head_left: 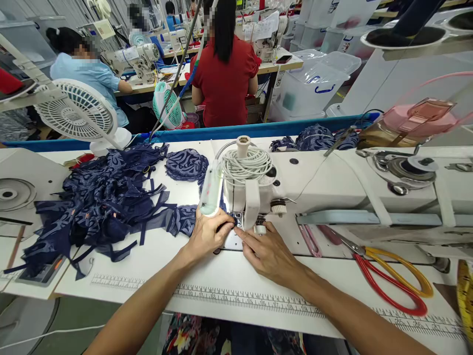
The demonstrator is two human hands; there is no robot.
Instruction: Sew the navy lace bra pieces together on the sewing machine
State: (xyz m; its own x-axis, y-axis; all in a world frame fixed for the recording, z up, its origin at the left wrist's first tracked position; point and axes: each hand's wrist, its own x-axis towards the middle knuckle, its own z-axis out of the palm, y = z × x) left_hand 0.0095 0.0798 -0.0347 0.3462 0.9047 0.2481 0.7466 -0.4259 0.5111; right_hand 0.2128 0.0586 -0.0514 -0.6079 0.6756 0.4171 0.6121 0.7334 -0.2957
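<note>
A white sewing machine stands before me, its needle area lit. My left hand is closed, thumb and index finger pressed together on navy lace fabric just left of the presser foot. Much of that piece is hidden behind the hand and the machine head. My right hand rests on the machine bed, fingers stretched and apart. Its index fingertip is close to the presser foot, and another finger reaches up by a white knob. Any fabric under the right fingertips is too small to make out.
Navy lace pieces are heaped on the left, with a lace cup behind. Red-and-yellow-handled scissors and pink-handled tweezers lie right. A ruler scale runs along the front edge. A white fan and co-workers are beyond.
</note>
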